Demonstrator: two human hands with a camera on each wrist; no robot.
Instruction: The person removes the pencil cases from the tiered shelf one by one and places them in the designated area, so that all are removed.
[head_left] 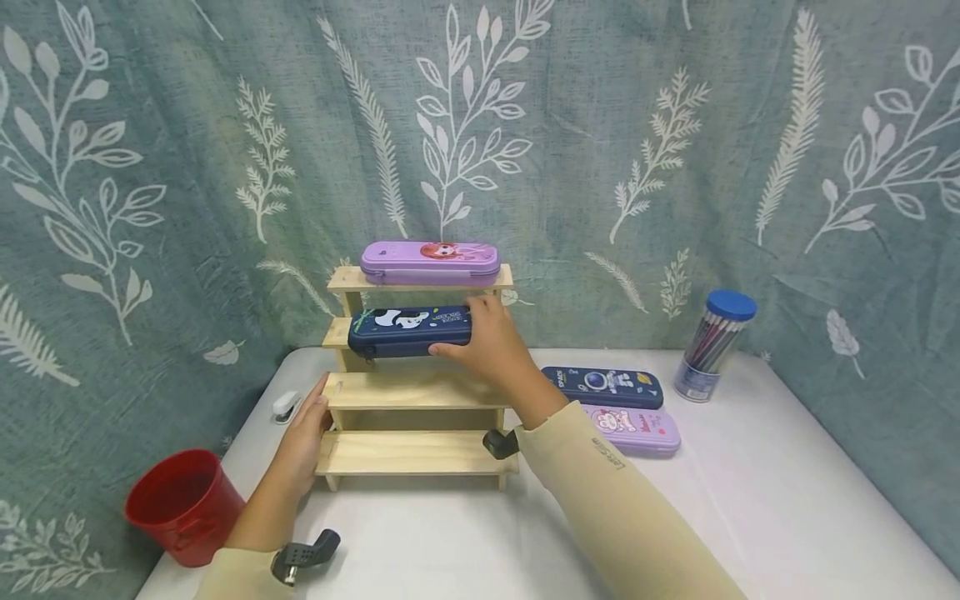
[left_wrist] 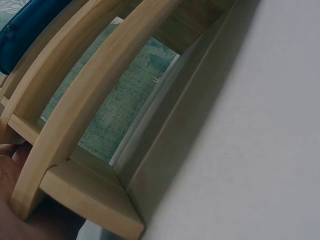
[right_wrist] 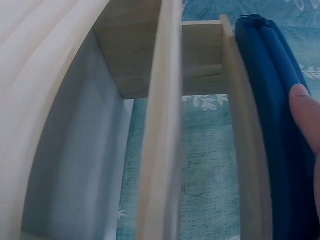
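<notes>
My right hand (head_left: 487, 342) grips the right end of a dark blue pencil case (head_left: 408, 332) with a panda on its lid. The case lies along the second-highest step of a wooden tiered shelf (head_left: 412, 454). In the right wrist view, my thumb (right_wrist: 302, 107) presses the front side of the blue case (right_wrist: 265, 100), which sits right at the step's edge. My left hand (head_left: 303, 437) holds the shelf's left side near the lower steps; most of its fingers are hidden behind the wood. On the top step rests a purple pencil case (head_left: 431, 263) with a red-haired figure.
To the shelf's right lie a navy space pencil case (head_left: 607, 386) and a purple pencil case (head_left: 637, 429), partly behind my right arm. A blue-lidded tub of pencils (head_left: 712, 346) stands beyond them. A red bucket (head_left: 187, 508) and a small white stapler-like object (head_left: 286, 406) are at left.
</notes>
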